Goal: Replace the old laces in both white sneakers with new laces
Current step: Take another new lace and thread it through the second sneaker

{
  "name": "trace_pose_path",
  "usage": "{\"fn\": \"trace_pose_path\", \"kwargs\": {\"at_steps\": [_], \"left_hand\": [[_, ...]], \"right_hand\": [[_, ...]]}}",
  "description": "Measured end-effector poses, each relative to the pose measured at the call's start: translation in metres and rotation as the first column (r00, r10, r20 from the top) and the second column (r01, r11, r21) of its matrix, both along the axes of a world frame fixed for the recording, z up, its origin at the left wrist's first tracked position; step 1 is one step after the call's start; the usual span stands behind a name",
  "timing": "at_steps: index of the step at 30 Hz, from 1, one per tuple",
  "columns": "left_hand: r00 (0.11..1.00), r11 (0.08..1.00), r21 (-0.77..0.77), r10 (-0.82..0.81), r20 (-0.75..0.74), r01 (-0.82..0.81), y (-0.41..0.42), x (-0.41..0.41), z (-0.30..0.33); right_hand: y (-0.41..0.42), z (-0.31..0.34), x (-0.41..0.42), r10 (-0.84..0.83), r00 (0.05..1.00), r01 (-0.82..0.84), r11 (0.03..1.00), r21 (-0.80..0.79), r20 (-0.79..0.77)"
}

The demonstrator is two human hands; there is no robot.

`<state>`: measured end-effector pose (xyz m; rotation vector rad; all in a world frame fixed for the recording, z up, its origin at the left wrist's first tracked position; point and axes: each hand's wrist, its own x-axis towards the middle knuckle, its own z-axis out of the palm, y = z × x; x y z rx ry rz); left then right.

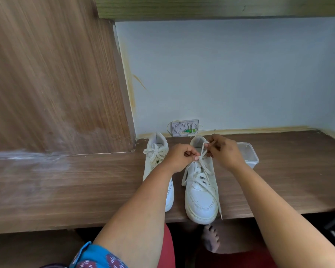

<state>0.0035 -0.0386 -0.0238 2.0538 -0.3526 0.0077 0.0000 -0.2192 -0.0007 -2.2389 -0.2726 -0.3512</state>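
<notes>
Two white sneakers stand side by side on a brown wooden desk (85, 182), toes toward me. The left sneaker (157, 151) has its lace tied in a bow, and my left forearm covers its front. The right sneaker (200, 192) carries an off-white lace (206, 171) threaded through its eyelets. One loose end trails past the toe over the desk edge. My left hand (180, 156) pinches the lace just above the tongue. My right hand (224, 151) pinches a raised strand of the same lace near the collar.
A clear plastic container (249, 153) sits behind my right hand. A small white wall box with wires (184, 127) leans at the back wall. A wooden cabinet side (56, 84) rises on the left. Below the desk edge a bare foot (211, 238) shows.
</notes>
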Motion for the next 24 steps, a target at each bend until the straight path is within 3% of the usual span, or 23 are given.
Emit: {"fn": "trace_pose_path", "kwargs": {"at_steps": [3, 6, 7, 9, 11, 13, 15, 17, 21, 23, 24], "left_hand": [[0.999, 0.997, 0.071, -0.014, -0.043, 0.017, -0.001, -0.004, 0.005], [0.972, 0.979, 0.202, 0.040, -0.231, 0.008, -0.005, -0.006, 0.015], [0.946, 0.986, 0.164, 0.055, -0.320, -0.002, -0.005, -0.007, 0.018], [0.885, 0.997, -0.080, -0.021, -0.465, -0.018, -0.006, -0.013, 0.025], [0.849, 0.937, -0.339, -0.113, -0.516, -0.081, -0.006, -0.016, 0.031], [0.851, 0.902, -0.397, -0.069, -0.521, -0.170, -0.006, -0.015, 0.028], [0.863, 0.962, -0.192, 0.074, -0.500, -0.194, -0.009, -0.019, 0.024], [0.842, 0.994, 0.063, 0.111, -0.528, -0.092, -0.010, -0.026, 0.017], [0.843, 0.950, 0.311, 0.148, -0.518, 0.024, -0.007, -0.033, 0.021], [0.833, 0.979, 0.204, 0.098, -0.544, 0.019, -0.005, -0.034, 0.029], [0.810, 0.998, 0.065, 0.039, -0.586, -0.001, -0.004, -0.036, 0.036]], "right_hand": [[-0.001, 0.001, 0.002, -0.021, 0.999, 0.020, 0.999, -0.037, -0.038], [-0.004, 0.002, -0.010, -0.080, 0.995, 0.080, 0.997, 0.011, -0.066], [-0.006, 0.002, -0.016, -0.103, 0.992, 0.106, 0.993, 0.042, -0.073], [-0.007, 0.000, -0.027, -0.104, 0.989, 0.111, 0.992, 0.063, -0.103], [-0.006, -0.001, -0.036, -0.023, 0.983, 0.024, 1.000, 0.001, -0.182], [-0.003, 0.001, -0.043, 0.040, 0.966, -0.057, 0.997, -0.059, -0.256], [-0.002, 0.004, -0.048, 0.031, 0.967, -0.054, 0.995, -0.084, -0.251], [-0.001, 0.006, -0.053, 0.000, 0.972, -0.025, 0.994, -0.102, -0.234], [0.007, 0.002, -0.063, 0.009, 0.964, -0.060, 0.981, -0.185, -0.266], [0.011, -0.001, -0.065, 0.020, 0.962, -0.075, 0.978, -0.193, -0.274], [0.013, -0.001, -0.067, 0.030, 0.963, -0.079, 0.981, -0.175, -0.269]]}}
